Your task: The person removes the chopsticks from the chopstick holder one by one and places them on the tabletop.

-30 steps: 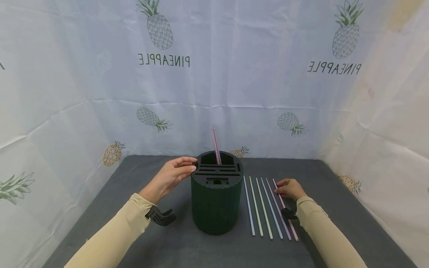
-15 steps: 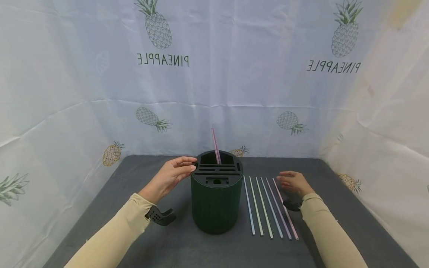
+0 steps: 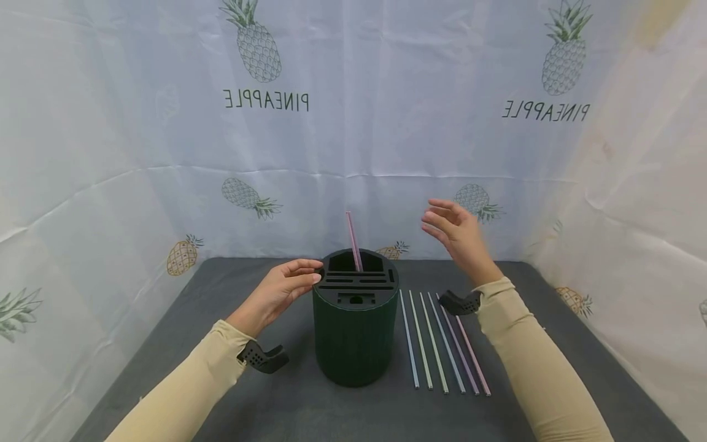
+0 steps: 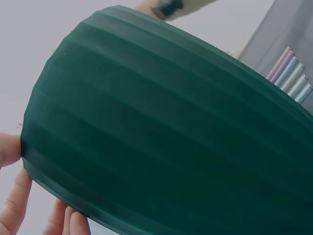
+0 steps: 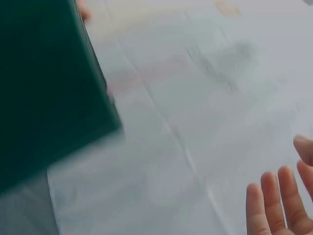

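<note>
A dark green, ribbed round knife block (image 3: 355, 344) with a slotted top stands upright on the table. Pink chopsticks (image 3: 354, 242) lean out of its rear compartment; whether one or two, I cannot tell. My left hand (image 3: 278, 294) touches the block's left rim with thumb and fingertips, also seen as fingers (image 4: 15, 196) along its edge in the left wrist view. Raised at the back right, my right hand (image 3: 454, 233) has its fingers spread loosely and holds nothing. Below it lie several pastel chopsticks (image 3: 433, 344) in a row, partly covered by the right wrist's camera.
The grey tabletop (image 3: 265, 405) bears the block and the row of chopsticks to its right. A white cloth (image 3: 386, 135) with pineapple prints hangs behind and at both sides. A black wrist camera (image 3: 265, 357) hangs under the left wrist.
My right hand has left the rightmost pink chopstick, rising up and leftward with nothing in it. My left hand stays at the block's rim.
</note>
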The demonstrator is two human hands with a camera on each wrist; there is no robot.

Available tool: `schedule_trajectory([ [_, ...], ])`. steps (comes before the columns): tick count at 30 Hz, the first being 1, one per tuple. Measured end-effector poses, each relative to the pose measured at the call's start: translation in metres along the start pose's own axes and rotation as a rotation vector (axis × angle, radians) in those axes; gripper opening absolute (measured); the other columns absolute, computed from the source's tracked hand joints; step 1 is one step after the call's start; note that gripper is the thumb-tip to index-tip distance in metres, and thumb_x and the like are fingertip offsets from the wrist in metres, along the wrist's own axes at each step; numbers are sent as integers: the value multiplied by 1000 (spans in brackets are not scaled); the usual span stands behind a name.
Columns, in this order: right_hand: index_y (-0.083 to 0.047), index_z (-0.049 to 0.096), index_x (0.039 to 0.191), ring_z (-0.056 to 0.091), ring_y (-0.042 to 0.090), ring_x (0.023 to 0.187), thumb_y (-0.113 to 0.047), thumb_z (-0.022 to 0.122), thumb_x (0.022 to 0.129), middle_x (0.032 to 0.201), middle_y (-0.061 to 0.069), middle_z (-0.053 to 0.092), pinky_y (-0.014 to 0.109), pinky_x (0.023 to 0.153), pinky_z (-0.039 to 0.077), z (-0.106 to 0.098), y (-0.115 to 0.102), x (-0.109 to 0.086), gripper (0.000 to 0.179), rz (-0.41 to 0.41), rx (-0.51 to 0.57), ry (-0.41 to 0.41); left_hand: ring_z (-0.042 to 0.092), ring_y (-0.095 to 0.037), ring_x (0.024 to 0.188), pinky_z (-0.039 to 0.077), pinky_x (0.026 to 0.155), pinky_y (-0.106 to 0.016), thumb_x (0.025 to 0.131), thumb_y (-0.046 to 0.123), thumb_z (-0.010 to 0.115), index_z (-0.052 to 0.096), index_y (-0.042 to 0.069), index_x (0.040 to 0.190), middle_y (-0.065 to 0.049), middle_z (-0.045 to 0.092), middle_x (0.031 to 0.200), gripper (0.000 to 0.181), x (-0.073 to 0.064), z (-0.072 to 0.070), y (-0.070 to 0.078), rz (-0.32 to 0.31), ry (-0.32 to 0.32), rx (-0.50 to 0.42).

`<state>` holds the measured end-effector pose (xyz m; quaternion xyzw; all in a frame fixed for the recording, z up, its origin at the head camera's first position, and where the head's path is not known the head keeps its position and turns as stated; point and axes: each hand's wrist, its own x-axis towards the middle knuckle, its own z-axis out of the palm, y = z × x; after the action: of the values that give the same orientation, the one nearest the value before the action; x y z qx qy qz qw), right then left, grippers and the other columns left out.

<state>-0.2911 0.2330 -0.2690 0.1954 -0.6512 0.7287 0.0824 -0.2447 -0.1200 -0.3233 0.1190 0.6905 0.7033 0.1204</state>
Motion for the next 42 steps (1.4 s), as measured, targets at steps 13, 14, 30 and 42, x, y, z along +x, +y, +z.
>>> schedule_trajectory([
  [13,-1,55,128,59,30,116,-10,67,91,125,16,54,33,92,55,89,-14,31,40,147,-254,-205,50,-15,120,42,108,-35,93,15,65,51,3,134,-6,48,133,45,-1,-1,-1,9,-4,-27],
  [14,-1,55,128,59,31,116,-11,67,91,126,17,54,34,92,55,92,-13,33,40,165,-284,-217,50,-15,119,42,108,-35,93,15,65,51,3,134,-6,48,132,45,-1,-1,-1,9,-3,-27],
  [30,2,60,114,65,28,105,-5,67,90,112,18,63,38,88,57,109,-4,43,25,334,-482,-293,53,-13,115,41,109,-37,93,16,65,51,2,134,-6,50,130,45,0,-2,0,9,-1,-26],
  [42,6,58,118,65,27,104,-4,65,91,117,17,60,41,88,56,101,-23,37,29,223,-353,-269,52,-14,117,43,107,-34,93,17,66,52,3,134,-6,49,131,45,0,-1,-2,10,-4,-30],
])
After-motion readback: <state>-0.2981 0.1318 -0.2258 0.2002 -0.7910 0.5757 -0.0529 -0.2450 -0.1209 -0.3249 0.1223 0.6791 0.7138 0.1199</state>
